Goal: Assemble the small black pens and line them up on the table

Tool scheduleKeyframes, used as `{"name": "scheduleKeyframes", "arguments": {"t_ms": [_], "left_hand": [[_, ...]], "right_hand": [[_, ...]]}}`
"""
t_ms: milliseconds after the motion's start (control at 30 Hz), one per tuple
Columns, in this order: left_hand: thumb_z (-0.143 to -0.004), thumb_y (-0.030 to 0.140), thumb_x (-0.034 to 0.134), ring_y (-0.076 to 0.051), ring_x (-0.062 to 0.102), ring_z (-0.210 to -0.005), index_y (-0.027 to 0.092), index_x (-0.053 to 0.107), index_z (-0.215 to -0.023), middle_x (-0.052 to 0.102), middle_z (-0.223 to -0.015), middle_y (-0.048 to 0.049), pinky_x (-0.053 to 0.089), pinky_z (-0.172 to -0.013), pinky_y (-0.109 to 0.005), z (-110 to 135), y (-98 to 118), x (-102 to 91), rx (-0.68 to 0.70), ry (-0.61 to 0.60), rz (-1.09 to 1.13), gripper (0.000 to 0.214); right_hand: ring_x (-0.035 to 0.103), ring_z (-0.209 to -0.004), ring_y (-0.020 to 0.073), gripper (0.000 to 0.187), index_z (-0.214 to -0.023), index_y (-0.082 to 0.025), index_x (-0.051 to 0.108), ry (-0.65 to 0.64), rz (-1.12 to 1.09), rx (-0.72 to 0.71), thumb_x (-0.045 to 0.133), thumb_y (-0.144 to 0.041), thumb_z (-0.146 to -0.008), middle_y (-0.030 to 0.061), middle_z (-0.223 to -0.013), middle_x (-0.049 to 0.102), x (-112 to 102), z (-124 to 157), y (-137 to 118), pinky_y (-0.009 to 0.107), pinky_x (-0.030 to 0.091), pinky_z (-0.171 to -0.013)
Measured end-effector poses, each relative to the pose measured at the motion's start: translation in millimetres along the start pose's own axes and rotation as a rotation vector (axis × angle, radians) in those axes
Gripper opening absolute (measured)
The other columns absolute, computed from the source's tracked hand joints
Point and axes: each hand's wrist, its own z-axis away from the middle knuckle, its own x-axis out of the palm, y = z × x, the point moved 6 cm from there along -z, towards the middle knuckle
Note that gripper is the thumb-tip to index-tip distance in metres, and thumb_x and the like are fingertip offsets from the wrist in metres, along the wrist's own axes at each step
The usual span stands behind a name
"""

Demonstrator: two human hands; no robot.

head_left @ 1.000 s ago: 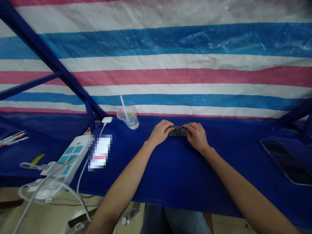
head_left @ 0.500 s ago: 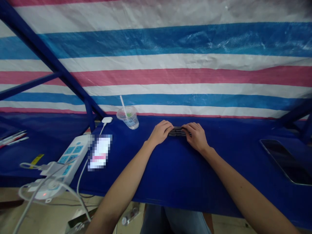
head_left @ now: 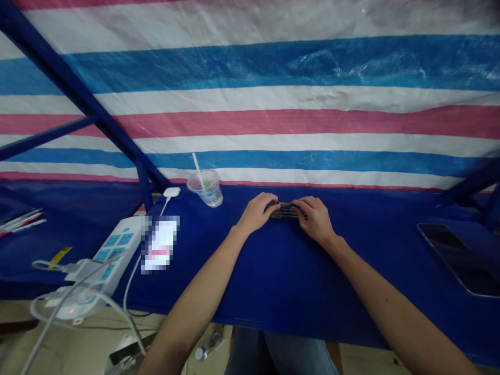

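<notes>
A small bundle of dark, ridged bars (head_left: 286,210) lies on the blue table cover, and its material is hard to tell at this size. My left hand (head_left: 256,212) grips its left end, with the fingers curled over it. My right hand (head_left: 314,219) holds the right end the same way. Between them, only the middle of the bundle shows. Both hands rest low on the cover, close together.
A clear plastic cup with a straw (head_left: 205,189) stands left of my hands. Further left are a white power strip (head_left: 113,254), a blurred object (head_left: 160,245), and a white charger (head_left: 172,192) with its cable. A dark phone (head_left: 457,259) lies at the right. A striped tarp (head_left: 250,125) hangs behind.
My fingers have shifted slightly on the dark bundle. Nothing else has visibly moved.
</notes>
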Motion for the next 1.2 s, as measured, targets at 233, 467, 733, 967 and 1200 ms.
{"name": "scheduleKeyframes", "arguments": {"t_ms": [233,467,733,967,1200], "left_hand": [[-0.103,0.036,0.059,-0.02,0.064,-0.099,0.022,0.066,-0.112,0.069,-0.107,-0.0048,0.051,-0.092,-0.037,-0.3,1.2,0.5,0.0,-0.012,-0.009,0.018],[-0.108,0.036,0.049,-0.02,0.063,-0.098,0.021,0.065,-0.097,0.069,-0.098,-0.0044,0.05,-0.093,-0.037,-0.1,6.6,2.0,0.039,-0.054,-0.031,0.025],[-0.108,0.036,0.048,-0.021,0.062,-0.097,0.02,0.065,-0.095,0.067,-0.096,-0.0047,0.05,-0.092,-0.037,-0.4,2.6,2.3,0.01,-0.057,-0.029,0.027],[-0.101,0.034,0.062,-0.019,0.063,-0.095,0.022,0.061,-0.113,0.066,-0.105,-0.0045,0.051,-0.089,-0.036,0.6,-3.0,2.3,-0.044,-0.029,-0.011,0.018],[-0.108,0.035,0.046,-0.021,0.061,-0.098,0.02,0.064,-0.093,0.067,-0.096,-0.0047,0.049,-0.092,-0.037,-1.6,1.5,0.3,0.011,-0.034,-0.016,0.028]], "right_hand": [[0.061,-0.085,0.0222,0.019,-0.109,-0.02,0.071,-0.008,-0.011,0.003,0.052,-0.023,-0.104,0.008,-0.098,0.073,0.3,0.5,0.7,0.038,0.041,-0.076],[0.062,-0.086,0.023,0.022,-0.109,-0.021,0.072,-0.028,-0.011,0.023,0.05,-0.026,-0.105,0.0088,-0.099,0.073,0.6,0.2,1.0,0.039,0.042,-0.077],[0.062,-0.086,0.0229,0.023,-0.11,-0.021,0.072,-0.032,-0.012,0.022,0.051,-0.026,-0.105,0.0091,-0.1,0.073,1.2,1.0,1.6,0.039,0.043,-0.077],[0.061,-0.086,0.0221,0.021,-0.11,-0.02,0.071,-0.015,0.0,0.018,0.052,-0.025,-0.105,0.008,-0.098,0.073,0.2,0.7,1.7,0.038,0.042,-0.076],[0.061,-0.086,0.0224,0.021,-0.11,-0.02,0.071,-0.029,0.01,0.013,0.051,-0.025,-0.105,0.0082,-0.099,0.074,0.5,0.4,0.2,0.038,0.042,-0.077]]}}
